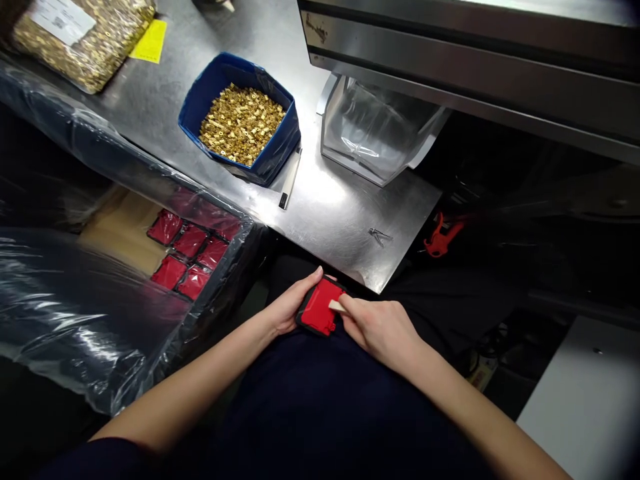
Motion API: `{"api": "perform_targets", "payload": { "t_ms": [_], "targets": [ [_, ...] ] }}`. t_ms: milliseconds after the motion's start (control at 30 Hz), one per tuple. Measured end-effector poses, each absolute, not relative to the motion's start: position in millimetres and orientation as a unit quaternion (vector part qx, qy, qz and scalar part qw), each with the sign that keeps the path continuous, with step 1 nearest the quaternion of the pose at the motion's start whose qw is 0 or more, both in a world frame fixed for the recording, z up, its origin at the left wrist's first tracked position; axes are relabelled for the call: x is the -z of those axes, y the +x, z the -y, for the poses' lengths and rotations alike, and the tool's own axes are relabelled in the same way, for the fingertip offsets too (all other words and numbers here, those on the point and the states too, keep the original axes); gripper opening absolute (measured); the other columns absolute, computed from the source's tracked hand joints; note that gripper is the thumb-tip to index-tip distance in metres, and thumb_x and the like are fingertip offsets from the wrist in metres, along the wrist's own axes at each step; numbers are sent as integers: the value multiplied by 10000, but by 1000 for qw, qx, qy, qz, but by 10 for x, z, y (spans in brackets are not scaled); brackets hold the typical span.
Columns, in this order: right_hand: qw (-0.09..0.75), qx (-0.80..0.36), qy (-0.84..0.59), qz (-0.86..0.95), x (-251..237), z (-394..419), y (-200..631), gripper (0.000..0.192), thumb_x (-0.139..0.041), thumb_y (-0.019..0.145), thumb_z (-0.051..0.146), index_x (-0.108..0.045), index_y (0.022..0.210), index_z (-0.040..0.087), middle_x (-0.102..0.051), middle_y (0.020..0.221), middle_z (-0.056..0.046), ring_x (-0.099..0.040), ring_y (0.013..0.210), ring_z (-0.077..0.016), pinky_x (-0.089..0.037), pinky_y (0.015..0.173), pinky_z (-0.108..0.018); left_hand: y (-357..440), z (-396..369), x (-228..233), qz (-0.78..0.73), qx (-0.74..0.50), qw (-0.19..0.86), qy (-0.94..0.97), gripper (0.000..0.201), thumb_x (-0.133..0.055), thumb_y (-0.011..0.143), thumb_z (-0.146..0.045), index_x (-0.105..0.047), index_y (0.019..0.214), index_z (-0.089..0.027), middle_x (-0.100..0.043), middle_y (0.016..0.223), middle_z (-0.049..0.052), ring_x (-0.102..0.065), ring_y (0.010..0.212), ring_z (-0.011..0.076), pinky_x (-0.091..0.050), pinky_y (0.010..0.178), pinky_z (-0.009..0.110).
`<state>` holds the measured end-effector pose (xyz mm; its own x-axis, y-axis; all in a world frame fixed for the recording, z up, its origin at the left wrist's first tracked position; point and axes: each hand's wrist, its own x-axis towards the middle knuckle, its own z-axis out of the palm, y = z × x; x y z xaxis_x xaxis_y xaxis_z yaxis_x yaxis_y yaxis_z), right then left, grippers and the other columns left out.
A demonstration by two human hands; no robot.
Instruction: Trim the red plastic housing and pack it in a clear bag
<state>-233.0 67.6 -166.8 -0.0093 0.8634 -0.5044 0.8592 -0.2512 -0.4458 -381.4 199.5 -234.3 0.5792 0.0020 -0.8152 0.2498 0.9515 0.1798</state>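
My left hand (290,308) grips a small red plastic part (320,309) with a black underside, held low over my lap just below the steel table's front corner. My right hand (379,327) holds a thin pale stick-like tool (337,306) whose tip rests on the red part's upper face. Both hands are close together, touching the part from opposite sides.
On the steel table (330,200) stand a blue bin of small brass inserts (241,121), a clear plastic container (375,130), a knife-like tool (290,180) and a bag of brass parts (80,33). A plastic-lined box at left holds several red parts (190,253). A red clip (441,237) lies at right.
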Motion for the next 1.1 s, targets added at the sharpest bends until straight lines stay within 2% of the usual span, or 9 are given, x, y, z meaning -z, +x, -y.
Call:
{"api": "perform_targets", "payload": {
  "t_ms": [300, 433, 567, 700, 867, 967, 1100],
  "targets": [
    [7, -369, -703, 608, 1678, -674, -2299, 92, -473, 1042, 305, -550, 1026, 259, -733, 837, 44, -679, 661, -149, -166, 542, -314, -3794, -2020, 2325, -459, 77, 874, 136, 408, -651, 947, -536, -730, 1039, -147, -780, 905, 98, -724, 728, 180, -608, 664, 262],
    [15, -380, -682, 624, 1677, -693, -2296, 114, -449, 1054, 307, -554, 1041, 263, -742, 864, 40, -679, 678, -142, -165, 540, -319, -3785, -2033, 2319, -459, 75, 874, 141, 391, -621, 971, -513, -727, 1021, -140, -791, 929, 113, -739, 755, 191, -615, 707, 274],
    [2, -373, -699, 610, 1669, -711, -2288, 135, -445, 1057, 327, -559, 1028, 260, -742, 850, 35, -678, 673, -152, -172, 543, -318, -3771, -2041, 2305, -468, 83, 871, 126, 381, -627, 966, -511, -728, 1004, -146, -790, 880, 93, -728, 694, 182, -596, 645, 265],
    [8, -387, -679, 624, 1675, -735, -2269, 122, -457, 1054, 312, -571, 1051, 269, -753, 881, 34, -690, 702, -149, -186, 547, -317, -3765, -2033, 2305, -469, 76, 870, 130, 383, -628, 965, -509, -733, 996, -142, -796, 910, 108, -734, 712, 192, -605, 683, 282],
    [20, -389, -683, 618, 1684, -715, -2208, 150, -443, 1068, 332, -578, 1090, 269, -762, 916, 25, -695, 735, -151, -222, 565, -299, -3764, -2028, 2313, -481, 83, 865, 113, 399, -633, 958, -523, -736, 988, -139, -784, 832, 90, -711, 650, 178, -586, 604, 265],
    [21, -406, -656, 637, 1681, -705, -2215, 147, -434, 1069, 295, -577, 1080, 261, -760, 914, 26, -694, 736, -143, -234, 571, -296, -3751, -2029, 2303, -479, 70, 867, 119, 383, -620, 972, -499, -738, 983, -134, -789, 856, 100, -718, 672, 174, -593, 627, 252],
    [25, -385, -667, 637, 1703, -764, -2210, 201, -409, 1088, 380, -575, 1071, 268, -767, 946, 25, -695, 750, -150, -223, 563, -299, -3746, -2025, 2301, -480, 80, 867, 111, 407, -625, 963, -519, -734, 910, -130, -773, 805, 97, -712, 650, 180, -608, 629, 269]
  ]
}}
